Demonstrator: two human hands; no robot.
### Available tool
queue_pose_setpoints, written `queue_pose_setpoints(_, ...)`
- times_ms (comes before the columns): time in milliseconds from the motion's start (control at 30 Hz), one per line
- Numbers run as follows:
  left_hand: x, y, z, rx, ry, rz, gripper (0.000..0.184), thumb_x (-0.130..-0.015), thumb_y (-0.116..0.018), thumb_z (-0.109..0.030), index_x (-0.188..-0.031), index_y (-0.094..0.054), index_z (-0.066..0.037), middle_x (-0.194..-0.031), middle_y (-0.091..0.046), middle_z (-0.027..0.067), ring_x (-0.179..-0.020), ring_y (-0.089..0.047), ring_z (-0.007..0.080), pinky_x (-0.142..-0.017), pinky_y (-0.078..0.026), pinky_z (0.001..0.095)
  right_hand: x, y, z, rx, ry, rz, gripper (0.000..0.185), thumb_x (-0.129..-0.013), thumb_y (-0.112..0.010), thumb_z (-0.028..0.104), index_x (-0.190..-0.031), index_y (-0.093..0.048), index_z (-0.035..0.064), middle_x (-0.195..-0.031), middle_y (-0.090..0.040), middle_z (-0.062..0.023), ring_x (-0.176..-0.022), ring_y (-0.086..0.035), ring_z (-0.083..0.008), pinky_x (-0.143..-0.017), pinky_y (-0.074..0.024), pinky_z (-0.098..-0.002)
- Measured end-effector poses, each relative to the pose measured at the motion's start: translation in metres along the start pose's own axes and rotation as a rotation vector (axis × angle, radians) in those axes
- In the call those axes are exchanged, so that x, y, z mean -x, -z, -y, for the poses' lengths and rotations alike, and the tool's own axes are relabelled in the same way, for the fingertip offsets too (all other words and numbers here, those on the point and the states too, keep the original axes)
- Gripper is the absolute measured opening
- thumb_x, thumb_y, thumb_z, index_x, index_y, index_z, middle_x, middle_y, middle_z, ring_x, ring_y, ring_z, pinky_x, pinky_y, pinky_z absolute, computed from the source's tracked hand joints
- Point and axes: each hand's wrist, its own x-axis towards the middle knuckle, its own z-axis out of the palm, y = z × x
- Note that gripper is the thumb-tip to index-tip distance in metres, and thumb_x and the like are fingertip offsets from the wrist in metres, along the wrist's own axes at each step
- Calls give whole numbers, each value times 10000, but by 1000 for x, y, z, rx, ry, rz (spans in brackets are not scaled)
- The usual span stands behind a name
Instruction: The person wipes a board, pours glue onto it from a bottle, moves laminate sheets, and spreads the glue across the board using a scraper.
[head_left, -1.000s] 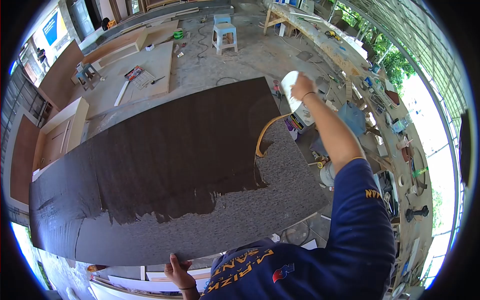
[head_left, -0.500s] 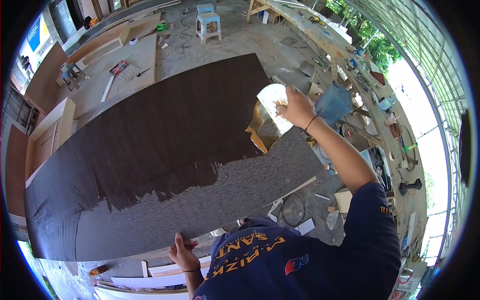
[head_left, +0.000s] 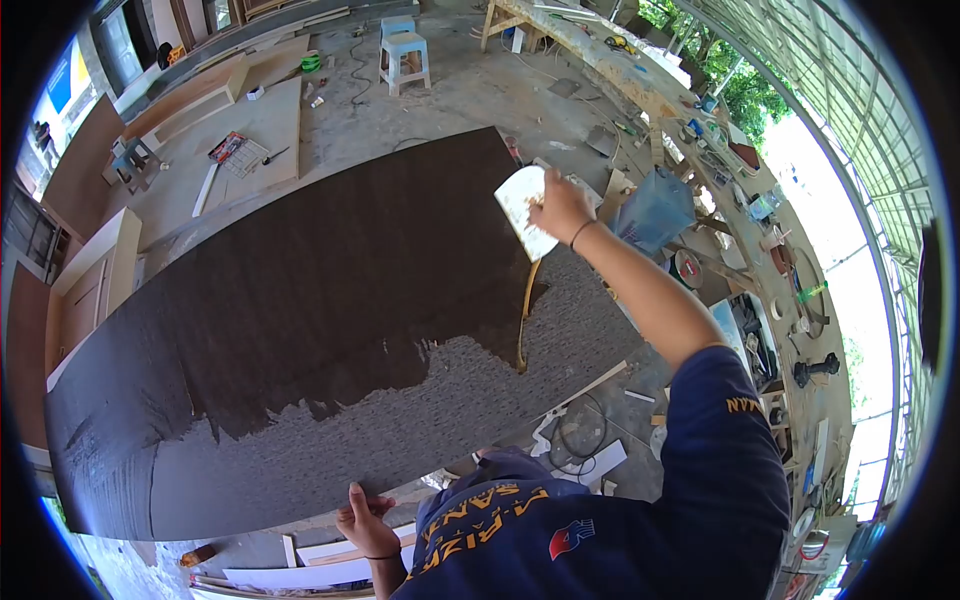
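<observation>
A large dark panel point(head_left: 300, 270) spans the view, its upper part coated dark brown and its lower strip a speckled grey. My right hand point(head_left: 563, 210) grips a white flat spreader point(head_left: 522, 205) over the panel's right end. An amber strand of glue point(head_left: 528, 305) runs from the spreader's lower corner down onto the panel. At the near edge, my left hand point(head_left: 366, 522) holds the panel, thumb on top and the other fingers partly hidden beneath.
A blue and white stool point(head_left: 403, 60) stands beyond the panel. Along the right runs a long workbench point(head_left: 835, 400) with tools and bottles. A blue container point(head_left: 655, 210) is beside my right forearm. A person point(head_left: 45, 143) is far left.
The spreader went from beyond the right edge down to the panel's coated surface, then lifted slightly. The wide amber smear has become a thin strand. My left hand keeps its hold.
</observation>
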Motion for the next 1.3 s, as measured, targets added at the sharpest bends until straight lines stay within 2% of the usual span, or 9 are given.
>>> queue_pose_setpoints(200,-1,1,-4,-16,-17,22,456,-893,-580,-295,-533,-507,-24,-478,-529,75,-418,-537,157,-436,-475,268,-37,34,-59,46,-240,-94,514,-715,-670,231,-1103,-454,-27,-987,-622,-229,-930,-616,-352,-799,-492,-427)
queue_pose_setpoints(300,1,4,0,-35,8,44,449,-889,-588,-296,-535,-504,-32,-482,-527,71,-422,-532,154,-445,-477,270,10,74,-32,-197,-29,-269,494,-702,-697,273,-1032,-463,-12,-868,-629,-225,-824,-624,-382,-723,-496,-454)
queue_pose_setpoints(500,-1,2,-1,48,27,45,412,-872,-612,-298,-561,-508,-48,-498,-536,70,-441,-538,153,-465,-479,281,155,42,72,-132,245,147,455,-722,-680,301,-964,-414,22,-842,-600,-199,-763,-626,-384,-665,-499,-483)
queue_pose_setpoints(667,-1,5,-3,11,23,66,414,-870,-615,-308,-562,-511,-52,-519,-543,62,-441,-534,146,-463,-472,272,109,22,16,-34,-21,-14,325,-728,-602,178,-983,-469,27,-911,-617,-186,-814,-632,-368,-715,-506,-461)
queue_pose_setpoints(900,-5,10,1,24,-8,115,407,-867,-621,-312,-567,-521,-55,-531,-551,60,-451,-540,144,-462,-467,265,56,46,-111,120,-333,-72,520,-728,-674,275,-1130,-472,14,-969,-640,-185,-912,-623,-339,-785,-493,-425)
queue_pose_setpoints(967,-7,12,6,-4,-7,157,340,-858,-632,-306,-612,-548,-87,-554,-570,41,-461,-548,133,-459,-467,252,71,81,-76,92,-124,-227,534,-698,-696,293,-1096,-490,3,-942,-640,-191,-892,-625,-341,-776,-490,-422)
queue_pose_setpoints(1033,-6,13,6,6,-3,159,340,-861,-630,-303,-612,-549,-85,-557,-572,42,-463,-546,130,-466,-469,252,97,89,-23,-175,-44,-114,565,-680,-710,306,-1082,-484,-20,-909,-634,-205,-867,-625,-351,-762,-488,-437)
queue_pose_setpoints(1133,-10,12,12,37,-6,161,336,-865,-625,-296,-614,-553,-85,-561,-576,41,-466,-545,124,-478,-474,251,153,72,54,-89,52,47,486,-707,-681,279,-1007,-458,-32,-877,-624,-220,-829,-626,-369,-742,-495,-457)
queue_pose_setpoints(1300,-9,11,11,47,1,130,322,-865,-627,-288,-619,-564,-89,-566,-580,36,-468,-544,116,-483,-478,253,183,46,52,-38,-10,76,354,-729,-618,178,-974,-446,-10,-926,-609,-222,-834,-632,-385,-729,-513,-464)
